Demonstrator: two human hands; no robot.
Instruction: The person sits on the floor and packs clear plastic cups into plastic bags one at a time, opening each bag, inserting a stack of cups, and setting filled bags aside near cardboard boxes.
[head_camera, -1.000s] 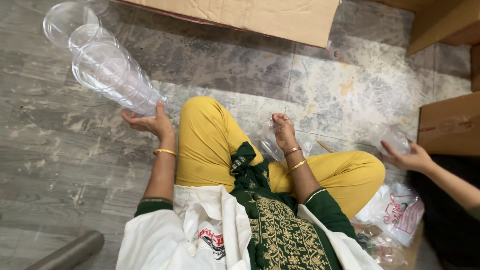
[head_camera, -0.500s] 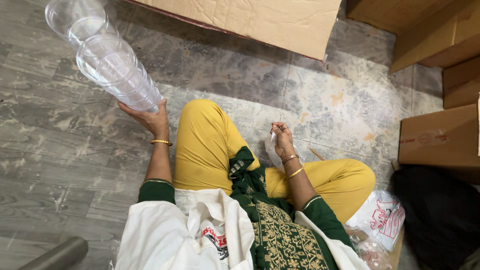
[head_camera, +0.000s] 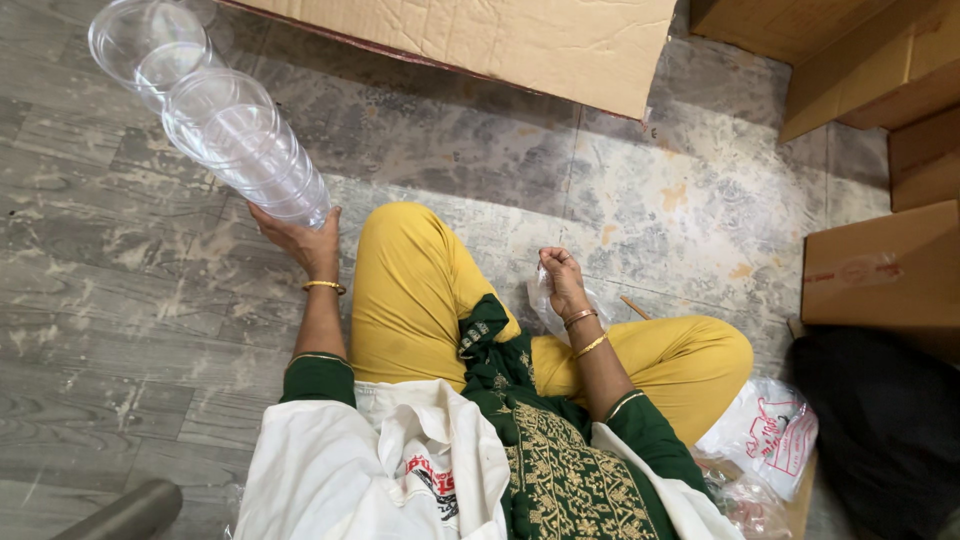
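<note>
Hands (both closed): cup stack (head_camera: 225, 130), wrapper (head_camera: 545, 300)

Your left hand (head_camera: 300, 240) is out to the left w/ arm extended, palm up, fingers cupped and gripping, while your right hand (head_camera: 563, 280) sits raised over your crossed legs, fingers curled in a loose fist.

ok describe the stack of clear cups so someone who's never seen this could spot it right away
Start at the big cardboard box flap along the top and look to the far left over the grey floor. There the left hand holds up the stack of clear cups by its base. It is the only see-through ringed column here, unlike the crumpled plastic in the right hand.
</note>
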